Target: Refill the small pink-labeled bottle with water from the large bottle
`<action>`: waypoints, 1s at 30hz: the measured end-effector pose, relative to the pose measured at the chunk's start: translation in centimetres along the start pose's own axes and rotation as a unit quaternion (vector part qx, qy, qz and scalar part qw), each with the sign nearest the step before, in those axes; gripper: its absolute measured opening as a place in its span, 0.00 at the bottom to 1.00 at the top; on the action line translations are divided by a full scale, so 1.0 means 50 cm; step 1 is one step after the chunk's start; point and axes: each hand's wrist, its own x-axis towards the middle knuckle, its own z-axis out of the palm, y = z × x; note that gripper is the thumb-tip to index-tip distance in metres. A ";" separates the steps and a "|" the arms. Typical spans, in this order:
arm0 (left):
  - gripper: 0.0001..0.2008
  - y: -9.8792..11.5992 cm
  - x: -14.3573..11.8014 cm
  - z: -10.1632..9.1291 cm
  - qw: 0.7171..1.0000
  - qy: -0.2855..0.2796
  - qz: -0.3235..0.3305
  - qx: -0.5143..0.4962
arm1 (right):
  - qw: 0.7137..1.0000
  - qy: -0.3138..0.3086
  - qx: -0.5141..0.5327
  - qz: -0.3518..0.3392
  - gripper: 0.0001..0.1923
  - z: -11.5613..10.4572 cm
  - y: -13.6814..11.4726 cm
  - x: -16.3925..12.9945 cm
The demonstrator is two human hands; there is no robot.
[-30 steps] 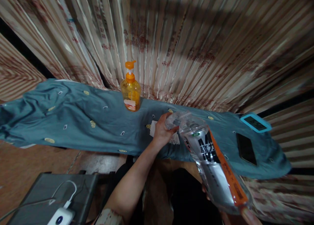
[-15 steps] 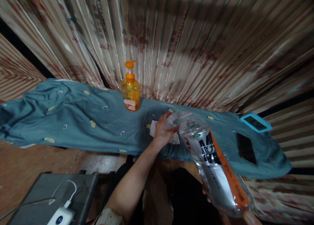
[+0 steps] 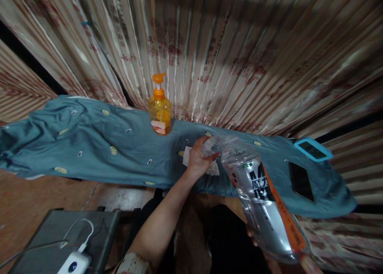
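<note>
My left hand [image 3: 198, 159] is closed around a small clear plastic cup [image 3: 211, 145] above the cloth. A large clear drink bottle [image 3: 266, 202] with a silver and orange label lies tilted, its neck at the cup's rim. Whether the neck touches the cup I cannot tell. At the lower right my right hand [image 3: 308, 265] grips the bottle near its base; most of that hand is hidden behind the bottle. Under my left hand lies a piece of white tissue [image 3: 186, 156], partly covered. Liquid in the cup cannot be made out.
A pump bottle [image 3: 159, 114] of yellow liquid stands left of the cup on a teal patterned cloth [image 3: 95, 146]. On the right lie a phone [image 3: 301, 181] and a blue-framed digital clock [image 3: 313, 149]. A white device [image 3: 74, 262] with a cable rests on a grey stool [image 3: 38, 230].
The drink bottle has shifted slightly right and turned a little, its label rolling with it. My left hand and the cup stay nearly in place.
</note>
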 end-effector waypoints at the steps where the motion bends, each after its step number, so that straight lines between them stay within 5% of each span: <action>1: 0.27 -0.001 0.000 0.001 1.000 0.000 0.000 -0.002 | 1.000 0.008 0.000 0.003 0.31 -0.002 0.001 0.001; 10: 0.27 -0.002 0.000 0.002 1.000 -0.001 0.001 0.000 | 0.998 0.044 0.027 0.021 0.31 0.005 -0.002 0.002; 20: 0.27 0.004 0.000 -0.002 1.000 -0.006 0.005 0.021 | 1.000 0.015 0.016 0.006 0.34 -0.005 0.003 0.006; 30: 0.27 0.001 0.000 0.001 1.000 0.002 0.007 -0.001 | 0.995 0.008 -0.084 -0.049 0.39 -0.093 0.031 0.042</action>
